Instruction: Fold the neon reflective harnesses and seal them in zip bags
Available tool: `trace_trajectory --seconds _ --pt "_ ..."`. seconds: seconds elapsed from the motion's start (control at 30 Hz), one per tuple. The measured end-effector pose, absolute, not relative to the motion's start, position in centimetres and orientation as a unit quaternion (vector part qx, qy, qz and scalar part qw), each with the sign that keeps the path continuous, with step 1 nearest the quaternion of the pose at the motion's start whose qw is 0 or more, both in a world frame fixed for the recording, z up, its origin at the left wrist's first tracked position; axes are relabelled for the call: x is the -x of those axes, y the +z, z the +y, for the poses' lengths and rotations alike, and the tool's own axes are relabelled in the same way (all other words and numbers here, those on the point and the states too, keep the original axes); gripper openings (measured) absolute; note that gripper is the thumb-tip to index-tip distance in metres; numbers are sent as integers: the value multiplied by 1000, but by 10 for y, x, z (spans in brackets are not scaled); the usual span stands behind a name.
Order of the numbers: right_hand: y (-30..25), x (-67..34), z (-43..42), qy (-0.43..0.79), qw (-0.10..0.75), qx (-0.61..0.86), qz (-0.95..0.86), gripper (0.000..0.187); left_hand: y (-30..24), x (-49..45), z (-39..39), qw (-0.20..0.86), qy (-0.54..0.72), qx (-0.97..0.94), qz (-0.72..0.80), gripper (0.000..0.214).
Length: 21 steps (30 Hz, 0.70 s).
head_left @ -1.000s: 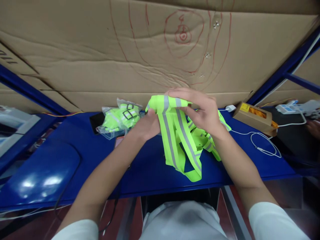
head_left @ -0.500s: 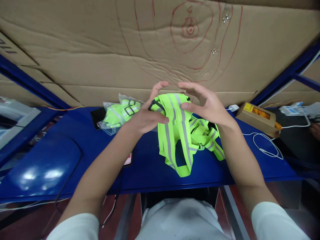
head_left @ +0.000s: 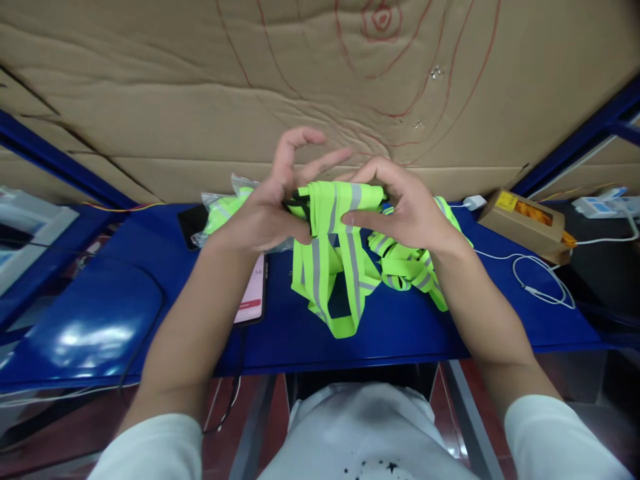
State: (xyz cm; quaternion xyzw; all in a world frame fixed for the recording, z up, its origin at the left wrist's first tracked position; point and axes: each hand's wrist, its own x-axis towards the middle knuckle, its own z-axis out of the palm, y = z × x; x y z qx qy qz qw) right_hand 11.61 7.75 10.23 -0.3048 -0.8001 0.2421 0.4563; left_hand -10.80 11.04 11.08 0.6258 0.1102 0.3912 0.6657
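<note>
A neon yellow reflective strap vest (head_left: 334, 267) with grey stripes hangs in loops over the blue table (head_left: 400, 327). My left hand (head_left: 273, 207) pinches its top fold at the left with thumb and lower fingers, while the index and middle fingers are raised. My right hand (head_left: 405, 210) grips the same fold from the right, fingers curled round the strap. More of the vest lies bunched on the table under my right wrist.
A clear bag with another yellow vest (head_left: 223, 210) lies behind my left hand. A phone (head_left: 251, 293) lies under my left forearm. At the right are a cardboard box (head_left: 530, 223) and a white charger cable (head_left: 543, 280). A large cardboard sheet (head_left: 200, 100) stands behind the table.
Both hands have lifted slightly and gathered the vest's loops higher and shorter. My left fingers have spread upward. The view has shifted down a little.
</note>
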Motion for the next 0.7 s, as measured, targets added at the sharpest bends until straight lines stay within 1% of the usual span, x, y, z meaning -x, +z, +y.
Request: trace_trajectory --seconds 0.07,0.2,0.37,0.47,0.53,0.7 --pt "103 -113 75 236 463 315 -794 28 113 109 108 626 395 -661 120 76" --pt "106 -115 72 213 465 324 -796 29 119 107 95 512 453 -715 144 66" --pt "111 -125 71 179 487 332 -788 28 127 115 87 464 425 -761 160 51" --pt "114 -130 70 160 504 339 -778 28 127 125 91 461 410 -769 166 53" --pt "115 -131 68 160 500 344 -779 28 127 129 92 479 399 -760 184 55" --pt "114 -129 65 179 495 354 -773 30 131 126 90 544 396 -699 244 51"
